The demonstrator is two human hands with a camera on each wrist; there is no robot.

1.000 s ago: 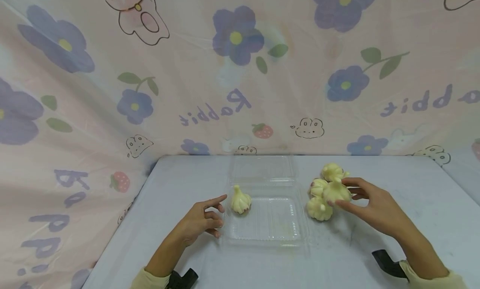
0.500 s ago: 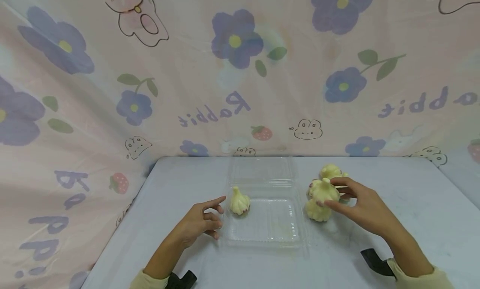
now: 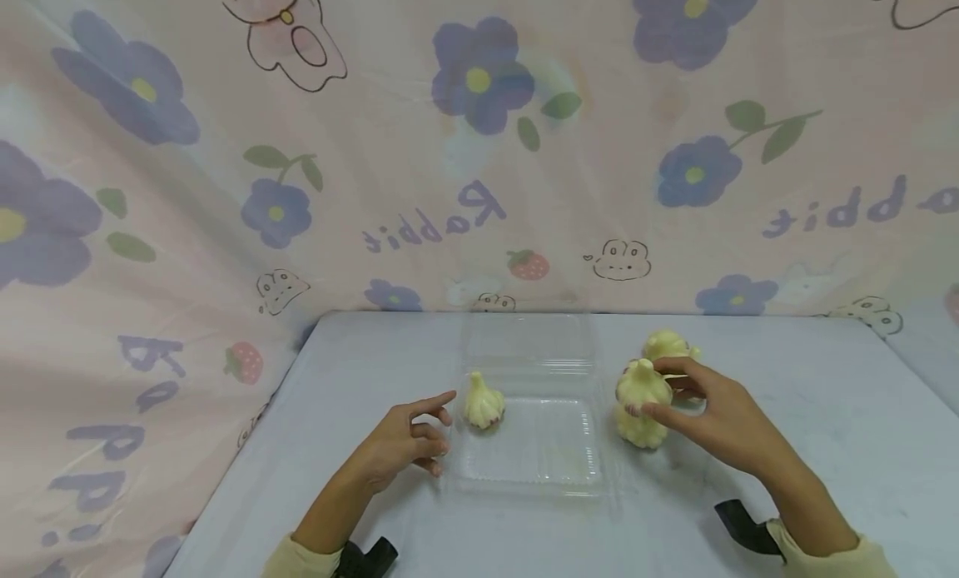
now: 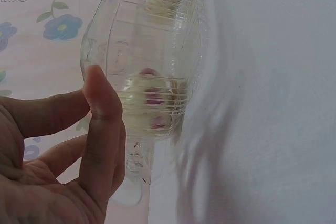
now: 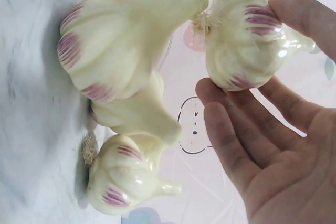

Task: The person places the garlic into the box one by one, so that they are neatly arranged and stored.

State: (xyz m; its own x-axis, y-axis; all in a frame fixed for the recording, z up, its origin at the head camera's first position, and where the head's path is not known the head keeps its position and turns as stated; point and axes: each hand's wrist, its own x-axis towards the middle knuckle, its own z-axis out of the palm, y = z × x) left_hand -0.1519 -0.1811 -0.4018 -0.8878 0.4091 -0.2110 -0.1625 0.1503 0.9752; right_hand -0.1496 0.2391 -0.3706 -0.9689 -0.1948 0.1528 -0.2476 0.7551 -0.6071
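Observation:
My right hand (image 3: 718, 411) pinches a pale garlic bulb (image 3: 643, 384) between thumb and fingers, raised off the table. Seen from the right wrist, this held garlic bulb (image 5: 244, 38) has purple streaks and a tuft of roots, and other garlic bulbs (image 5: 118, 43) sit close by on the table. A clear plastic clamshell box (image 3: 524, 457) lies with its lid spread away from me. Inside its left part stands one garlic bulb (image 3: 483, 403). My left hand (image 3: 397, 445) is at the box's left edge, fingers loosely bent, a fingertip at the rim in the left wrist view.
Further garlic bulbs (image 3: 665, 345) rest to the right of the box, partly hidden by the held one and the right hand. A white cloth covers the table (image 3: 390, 353). Behind it hangs a printed curtain (image 3: 345, 145) with flowers and rabbits.
My right hand has carried its garlic bulb a little to the left, over the other bulbs toward the box. The left hand has stayed at the box's edge.

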